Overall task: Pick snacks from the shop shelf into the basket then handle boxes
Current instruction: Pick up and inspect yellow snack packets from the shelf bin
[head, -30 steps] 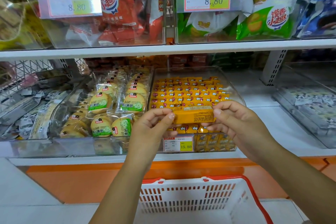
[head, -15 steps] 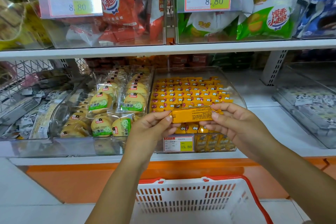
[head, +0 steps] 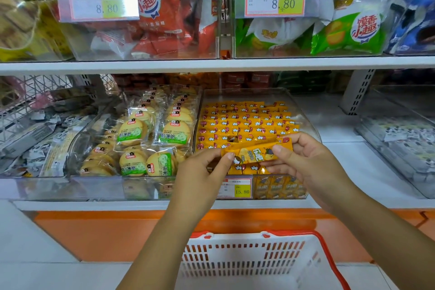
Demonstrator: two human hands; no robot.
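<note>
An orange snack packet (head: pixel 253 152) is held lengthwise in front of the lower shelf, its printed face turned toward me. My left hand (head: pixel 202 174) pinches its left end, and my right hand (head: pixel 303 160) pinches its right end. Behind it a clear bin (head: pixel 303 110) holds several rows of the same orange packets. A white basket with a red rim (head: pixel 247 263) sits below my hands, near the bottom of the view; I see nothing inside it.
A clear bin of round biscuit packs (head: pixel 146 139) stands left of the orange packets. The upper shelf (head: pixel 211 65) carries bins of red and green snack bags with 8.80 price tags. More bins sit at the far left and right. An orange panel (head: pixel 94 235) runs under the shelf.
The packet has rolled between my fingers so its printed face now shows, and its right end has tipped slightly upward. Both hands stay in nearly the same place.
</note>
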